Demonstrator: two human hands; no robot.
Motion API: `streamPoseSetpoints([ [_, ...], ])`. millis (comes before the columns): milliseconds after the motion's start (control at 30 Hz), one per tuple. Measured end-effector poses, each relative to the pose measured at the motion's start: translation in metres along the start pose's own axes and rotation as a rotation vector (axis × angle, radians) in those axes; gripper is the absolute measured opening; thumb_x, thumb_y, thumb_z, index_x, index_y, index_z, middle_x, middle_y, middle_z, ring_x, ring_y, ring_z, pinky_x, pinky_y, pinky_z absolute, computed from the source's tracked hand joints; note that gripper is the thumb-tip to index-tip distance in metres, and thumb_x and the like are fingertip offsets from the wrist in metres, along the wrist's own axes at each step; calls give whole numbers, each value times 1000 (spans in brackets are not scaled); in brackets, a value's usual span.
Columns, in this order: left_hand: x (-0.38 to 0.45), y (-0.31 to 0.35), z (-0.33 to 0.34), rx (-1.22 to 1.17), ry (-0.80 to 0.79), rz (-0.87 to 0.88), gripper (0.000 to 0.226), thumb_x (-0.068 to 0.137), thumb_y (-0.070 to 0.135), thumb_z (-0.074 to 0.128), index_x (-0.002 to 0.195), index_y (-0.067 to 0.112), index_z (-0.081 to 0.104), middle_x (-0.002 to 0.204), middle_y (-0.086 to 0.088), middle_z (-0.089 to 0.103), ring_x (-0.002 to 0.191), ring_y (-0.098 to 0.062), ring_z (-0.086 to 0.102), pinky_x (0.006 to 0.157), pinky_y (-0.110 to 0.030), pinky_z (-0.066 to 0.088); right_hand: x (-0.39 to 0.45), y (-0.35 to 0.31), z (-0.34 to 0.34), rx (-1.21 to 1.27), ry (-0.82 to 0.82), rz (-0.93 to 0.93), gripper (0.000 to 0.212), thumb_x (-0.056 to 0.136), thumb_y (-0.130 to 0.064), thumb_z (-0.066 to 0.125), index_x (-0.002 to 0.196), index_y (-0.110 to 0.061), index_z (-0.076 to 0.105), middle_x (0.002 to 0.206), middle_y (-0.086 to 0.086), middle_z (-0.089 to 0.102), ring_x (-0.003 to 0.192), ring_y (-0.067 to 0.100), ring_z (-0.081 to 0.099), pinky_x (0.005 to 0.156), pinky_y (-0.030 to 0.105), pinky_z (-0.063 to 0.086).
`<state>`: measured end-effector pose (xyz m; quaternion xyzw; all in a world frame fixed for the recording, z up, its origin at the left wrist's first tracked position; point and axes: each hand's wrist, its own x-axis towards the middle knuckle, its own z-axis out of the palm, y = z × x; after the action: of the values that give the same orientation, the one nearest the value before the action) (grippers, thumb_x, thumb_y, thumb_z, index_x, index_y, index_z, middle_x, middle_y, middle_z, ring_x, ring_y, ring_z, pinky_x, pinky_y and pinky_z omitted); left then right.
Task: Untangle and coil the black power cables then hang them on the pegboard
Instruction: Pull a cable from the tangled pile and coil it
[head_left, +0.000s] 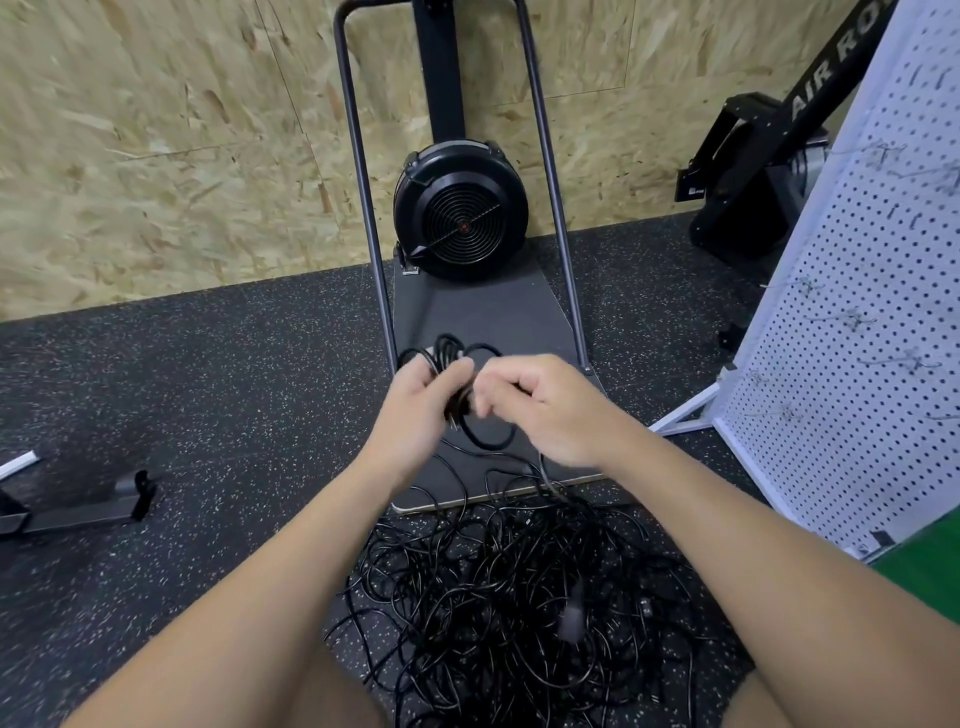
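Gripping one small coil of black cable, our left hand meets our right hand, which pinches its strand; one tangled pile lies below, one pegboard rightward.

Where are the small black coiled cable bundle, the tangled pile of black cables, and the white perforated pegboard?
small black coiled cable bundle (448, 358): head view, loops above the left hand's fingers.
tangled pile of black cables (498, 597): head view, middle of the heap.
white perforated pegboard (852, 332): head view, bare panel face.

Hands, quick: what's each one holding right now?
Left hand: grips the coiled cable.
Right hand: fingers curled, pinching the same cable.
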<state>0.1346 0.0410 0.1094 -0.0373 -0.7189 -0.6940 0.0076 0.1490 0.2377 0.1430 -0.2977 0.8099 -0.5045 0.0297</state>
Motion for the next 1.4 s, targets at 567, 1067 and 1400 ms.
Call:
streamPoseSetpoints([
  [567,-13,-1,27,-78,-152,-59,37,118,33,50,107,2,68,92,-12,72,90,-29,67,96,-42,48,11,39,4,93,488,157,39,114,-36,57,81,-19,70,70,1,64,66,16,60,69,39,52],
  [1067,-8,16,-10,-574,-477,-204,19,115,25,52,104,13,60,64,15,36,50,-2,34,56,-24,27,13,53,-15,236,217,206,32,108,-51,65,112,-21,74,86,-1,67,75,26,54,74,42,45],
  [1400,-9,15,-20,-428,-640,-229,23,106,34,71,94,17,63,57,14,40,49,-6,38,59,-24,39,11,44,-8,362,-45,139,24,100,-15,82,124,-13,79,110,3,80,99,15,72,93,33,57],
])
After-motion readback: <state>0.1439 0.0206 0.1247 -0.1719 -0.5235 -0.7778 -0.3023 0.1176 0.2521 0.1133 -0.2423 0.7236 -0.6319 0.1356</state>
